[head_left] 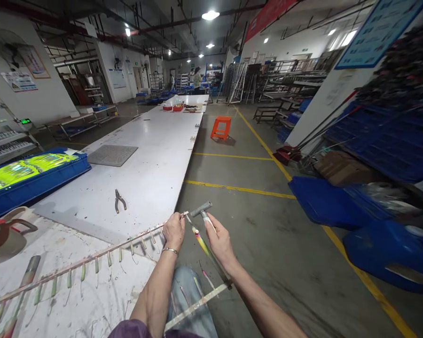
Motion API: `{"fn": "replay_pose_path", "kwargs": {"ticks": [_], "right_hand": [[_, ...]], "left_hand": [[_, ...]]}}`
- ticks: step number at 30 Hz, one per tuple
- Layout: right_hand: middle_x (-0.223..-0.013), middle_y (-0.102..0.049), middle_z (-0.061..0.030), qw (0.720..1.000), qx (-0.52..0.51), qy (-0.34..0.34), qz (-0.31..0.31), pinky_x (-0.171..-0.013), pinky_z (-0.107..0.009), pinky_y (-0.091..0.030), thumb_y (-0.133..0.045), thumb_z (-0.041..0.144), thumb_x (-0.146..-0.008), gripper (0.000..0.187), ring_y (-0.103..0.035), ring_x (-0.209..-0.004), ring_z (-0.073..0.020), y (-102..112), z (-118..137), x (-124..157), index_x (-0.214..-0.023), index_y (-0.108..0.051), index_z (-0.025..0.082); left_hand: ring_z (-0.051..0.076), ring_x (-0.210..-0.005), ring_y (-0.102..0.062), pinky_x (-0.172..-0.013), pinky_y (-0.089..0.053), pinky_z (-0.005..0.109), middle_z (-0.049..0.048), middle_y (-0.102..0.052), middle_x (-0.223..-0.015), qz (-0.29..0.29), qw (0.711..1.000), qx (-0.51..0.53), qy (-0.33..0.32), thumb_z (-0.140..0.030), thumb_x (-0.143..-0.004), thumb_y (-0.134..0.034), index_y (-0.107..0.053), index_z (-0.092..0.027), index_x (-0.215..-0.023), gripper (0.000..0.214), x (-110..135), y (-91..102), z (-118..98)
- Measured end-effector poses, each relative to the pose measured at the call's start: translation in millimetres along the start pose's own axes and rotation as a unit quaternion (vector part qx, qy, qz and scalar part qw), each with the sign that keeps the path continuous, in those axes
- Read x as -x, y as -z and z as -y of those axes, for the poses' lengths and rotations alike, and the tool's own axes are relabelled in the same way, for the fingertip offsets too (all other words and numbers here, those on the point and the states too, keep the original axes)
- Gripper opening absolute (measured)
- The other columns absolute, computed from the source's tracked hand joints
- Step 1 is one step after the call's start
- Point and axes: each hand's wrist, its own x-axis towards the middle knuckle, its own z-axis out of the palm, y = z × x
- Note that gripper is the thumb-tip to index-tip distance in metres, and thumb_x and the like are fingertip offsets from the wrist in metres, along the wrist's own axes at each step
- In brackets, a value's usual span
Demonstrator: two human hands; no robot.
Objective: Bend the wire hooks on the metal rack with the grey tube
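My left hand (pixel 174 231) is closed around the right end of a long thin strip (pixel 107 249), from which several small greenish pieces with thin wire ends hang in a row. My right hand (pixel 218 237) grips the pale handle of a T-shaped hammer (pixel 201 209) with a grey cylindrical head. The hammer head is close to the strip's end, just right of my left fingers; I cannot tell whether they touch. Below them, a yellow-green stained rod (pixel 203 245) slants down to a second pale strip (pixel 197 306) over my lap.
Pliers (pixel 120 202) and a grey board (pixel 113 155) lie on the long white table (pixel 155 173). At left are a blue crate (pixel 66 166) of yellow pieces and a mug (pixel 7 239). An orange stool (pixel 221 128) and blue containers (pixel 391 253) stand on the floor at right.
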Motion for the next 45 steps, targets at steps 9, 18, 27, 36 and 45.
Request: {"fn": "replay_pose_path", "kwargs": {"ticks": [9, 18, 27, 36, 45], "right_hand": [[-0.105, -0.086, -0.0093, 0.936, 0.291, 0.108, 0.169, -0.078, -0.030, -0.059, -0.048, 0.039, -0.108, 0.049, -0.080, -0.089, -0.0242, -19, 2, -55, -0.148, -0.072, 0.024], [-0.099, -0.086, -0.0068, 0.928, 0.312, 0.164, 0.122, -0.073, -0.024, -0.058, -0.045, 0.040, -0.112, 0.047, -0.080, -0.083, -0.0202, -12, -3, -55, -0.148, -0.072, 0.025], [-0.103, -0.086, -0.0082, 0.920, 0.315, 0.212, 0.098, -0.074, -0.021, -0.057, -0.045, 0.035, -0.113, 0.048, -0.080, -0.083, -0.0178, -9, -19, -54, -0.152, -0.068, 0.022], [-0.100, -0.086, -0.0085, 0.929, 0.279, 0.230, 0.071, -0.074, -0.022, -0.057, -0.045, 0.036, -0.113, 0.048, -0.079, -0.082, -0.0175, -11, -18, -54, -0.153, -0.068, 0.022], [-0.102, -0.086, -0.0101, 0.935, 0.273, 0.221, 0.038, -0.076, -0.023, -0.057, -0.039, 0.037, -0.115, 0.052, -0.079, -0.084, -0.0175, -9, -15, -58, -0.156, -0.064, 0.019]], "left_hand": [[0.023, -0.097, -0.073, -0.073, -0.044, 0.030, 0.0105, -0.076, -0.109, 0.011, 0.998, -0.053, 0.016, -0.023, -0.107, -0.056, -0.073, -0.018, -0.107, 0.017, -6, -9.9, -11], [0.023, -0.097, -0.072, -0.073, -0.043, 0.029, 0.0110, -0.076, -0.111, 0.013, 0.998, -0.054, 0.037, -0.024, -0.109, -0.054, -0.075, -0.018, -0.107, 0.022, -3, -12.2, -13], [0.021, -0.093, -0.071, -0.071, -0.041, 0.027, 0.0098, -0.075, -0.107, -0.003, 0.998, -0.047, 0.041, -0.024, -0.108, -0.054, -0.074, -0.019, -0.104, 0.022, -4, -14.7, -13], [0.021, -0.090, -0.072, -0.071, -0.042, 0.029, 0.0104, -0.076, -0.104, -0.001, 0.998, -0.058, 0.015, -0.028, -0.110, -0.052, -0.076, -0.018, -0.105, 0.026, -3, -16.1, -9], [0.019, -0.087, -0.070, -0.069, -0.040, 0.027, 0.0091, -0.075, -0.102, -0.007, 0.997, -0.071, -0.009, -0.025, -0.111, -0.047, -0.073, -0.019, -0.106, 0.027, -2, -15.1, -7]]}}
